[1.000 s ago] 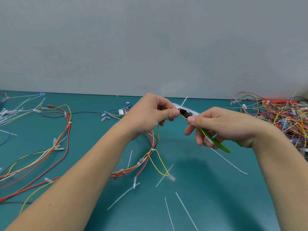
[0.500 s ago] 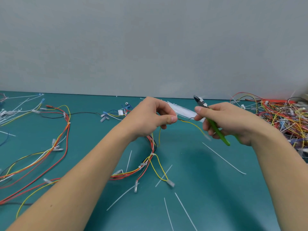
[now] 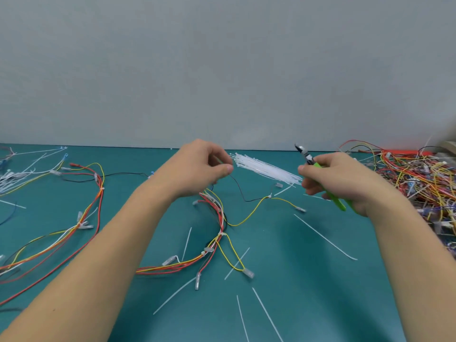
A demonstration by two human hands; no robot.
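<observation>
step: tying off wire harness (image 3: 217, 245), likely between ties | left hand (image 3: 199, 169) pinches its black wire (image 3: 238, 188), lifted near desk (image 3: 320, 292) far edge; rest trails mid-desk | right hand (image 3: 338, 178) curled round green cutters (image 3: 308, 157), nose up | next: probably a fresh tie from cable tie bundle (image 3: 264, 169) between the hands; needs a free finger pinch

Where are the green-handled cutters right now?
Head view, right of centre: the right hand grips the cutters, nose up, just right of the white cable-tie bundle.
</observation>
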